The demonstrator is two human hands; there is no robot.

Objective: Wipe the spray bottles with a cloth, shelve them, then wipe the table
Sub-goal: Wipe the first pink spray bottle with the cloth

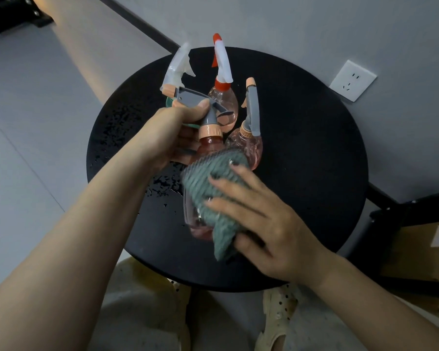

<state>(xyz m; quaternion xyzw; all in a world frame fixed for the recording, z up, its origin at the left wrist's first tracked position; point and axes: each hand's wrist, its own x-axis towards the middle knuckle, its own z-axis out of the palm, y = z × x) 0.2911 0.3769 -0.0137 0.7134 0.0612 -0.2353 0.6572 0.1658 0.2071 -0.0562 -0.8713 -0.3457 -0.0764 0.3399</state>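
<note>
Clear pink glossy plastic spray bottle (200, 219), ribbed grey-green cloth (208, 183), matt black table (302, 173) beaded with droplets

three bottles (223, 97) on table (302, 148), behind cloth (208, 188)

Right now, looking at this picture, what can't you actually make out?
All in the head view:
- The held bottle: the green cloth and right hand cover its body; motion blurs its base.
- The green bottle: almost wholly hidden behind the left hand and the grey trigger.
- The shelf: cut off by the right edge.
- Any liquid inside the bottles: unclear.
</note>
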